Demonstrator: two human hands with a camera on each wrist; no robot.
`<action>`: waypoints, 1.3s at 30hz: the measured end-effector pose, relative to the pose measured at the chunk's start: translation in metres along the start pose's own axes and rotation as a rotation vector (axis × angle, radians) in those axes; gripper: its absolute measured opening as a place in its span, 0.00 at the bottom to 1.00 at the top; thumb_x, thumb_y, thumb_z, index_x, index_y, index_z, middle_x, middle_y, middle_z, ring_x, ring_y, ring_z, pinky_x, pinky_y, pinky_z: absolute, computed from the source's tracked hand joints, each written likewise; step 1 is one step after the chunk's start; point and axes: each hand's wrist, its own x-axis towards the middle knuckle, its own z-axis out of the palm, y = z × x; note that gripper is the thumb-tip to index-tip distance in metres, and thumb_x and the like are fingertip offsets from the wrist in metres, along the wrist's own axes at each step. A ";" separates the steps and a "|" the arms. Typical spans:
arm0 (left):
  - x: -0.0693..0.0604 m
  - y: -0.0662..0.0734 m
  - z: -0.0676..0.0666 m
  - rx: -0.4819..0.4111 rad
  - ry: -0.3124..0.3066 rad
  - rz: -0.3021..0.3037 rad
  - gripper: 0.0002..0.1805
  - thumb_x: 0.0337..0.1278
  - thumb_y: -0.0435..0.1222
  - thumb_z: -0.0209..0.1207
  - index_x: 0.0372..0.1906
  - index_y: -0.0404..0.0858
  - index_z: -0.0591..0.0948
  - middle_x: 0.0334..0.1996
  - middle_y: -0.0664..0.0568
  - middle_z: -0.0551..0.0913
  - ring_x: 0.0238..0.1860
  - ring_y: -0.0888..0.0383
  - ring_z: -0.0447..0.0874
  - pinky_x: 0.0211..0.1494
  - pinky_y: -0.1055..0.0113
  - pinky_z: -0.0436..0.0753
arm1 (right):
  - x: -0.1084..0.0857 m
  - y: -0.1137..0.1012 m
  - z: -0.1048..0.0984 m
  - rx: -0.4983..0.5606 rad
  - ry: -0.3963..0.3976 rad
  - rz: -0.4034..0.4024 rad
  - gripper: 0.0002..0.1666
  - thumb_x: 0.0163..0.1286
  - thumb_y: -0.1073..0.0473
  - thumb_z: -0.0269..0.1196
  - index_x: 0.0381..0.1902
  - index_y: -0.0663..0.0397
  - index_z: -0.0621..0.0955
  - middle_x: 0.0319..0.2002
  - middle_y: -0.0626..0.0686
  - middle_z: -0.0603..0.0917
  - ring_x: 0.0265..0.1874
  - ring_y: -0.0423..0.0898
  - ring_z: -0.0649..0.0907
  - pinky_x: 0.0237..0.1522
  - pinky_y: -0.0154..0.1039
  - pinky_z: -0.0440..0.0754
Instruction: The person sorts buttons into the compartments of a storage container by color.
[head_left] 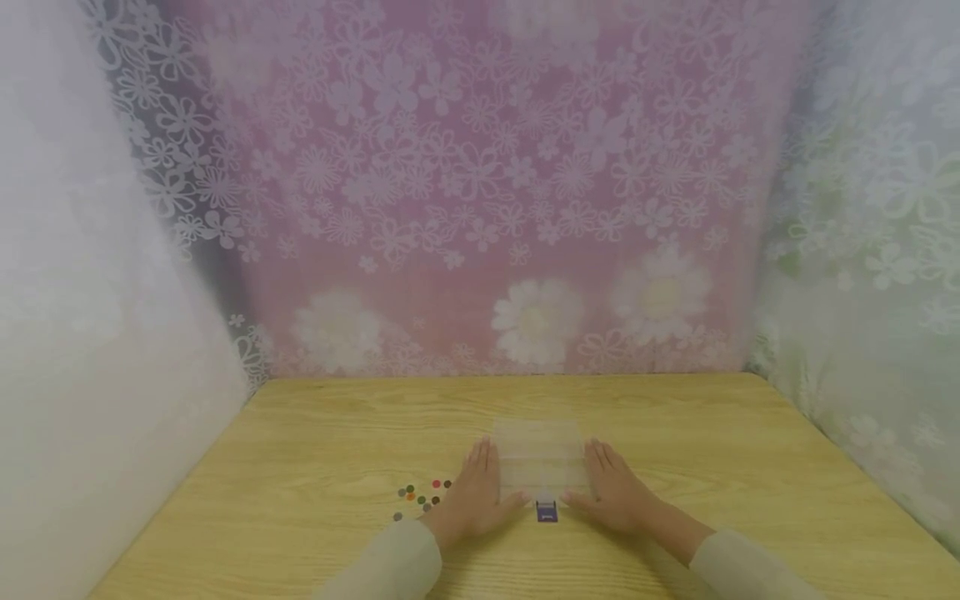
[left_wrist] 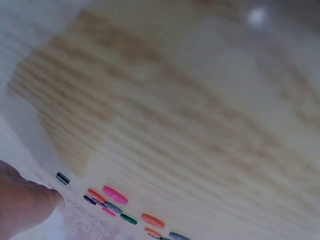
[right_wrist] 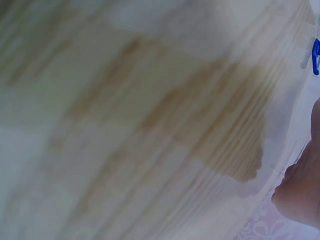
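Observation:
A clear plastic case (head_left: 538,454) lies on the wooden table between both hands, faint against the wood grain. At its near edge is a small dark blue piece (head_left: 547,511); the right wrist view catches a blue clip (right_wrist: 316,56) at its edge. My left hand (head_left: 478,493) lies along the case's left side, fingers straight and pointing away, thumb reaching toward the blue piece. Mirroring it, my right hand (head_left: 619,493) lies along the right side with straight fingers. Whether either palm presses the case is hard to tell.
Several small coloured discs (head_left: 437,483) are scattered beside the left hand, some perhaps hidden behind it; the left wrist view shows coloured pieces, one pink (left_wrist: 115,195). A pink flowered curtain (head_left: 480,208) hangs behind the table (head_left: 337,433), with pale curtains at both sides.

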 end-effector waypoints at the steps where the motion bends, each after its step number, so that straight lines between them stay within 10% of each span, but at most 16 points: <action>1: -0.001 0.000 0.000 0.001 -0.001 -0.003 0.50 0.62 0.63 0.39 0.69 0.23 0.47 0.71 0.31 0.44 0.73 0.39 0.42 0.73 0.51 0.50 | 0.000 0.000 0.000 -0.002 0.003 -0.003 0.55 0.65 0.37 0.53 0.65 0.82 0.51 0.67 0.78 0.50 0.68 0.71 0.50 0.67 0.62 0.49; 39: -0.033 0.012 -0.009 0.021 -0.002 0.042 0.48 0.63 0.59 0.41 0.67 0.20 0.49 0.69 0.27 0.48 0.71 0.36 0.46 0.71 0.48 0.54 | -0.023 -0.014 0.007 -0.017 0.031 -0.001 0.56 0.64 0.34 0.53 0.65 0.80 0.53 0.67 0.77 0.52 0.67 0.71 0.53 0.67 0.62 0.51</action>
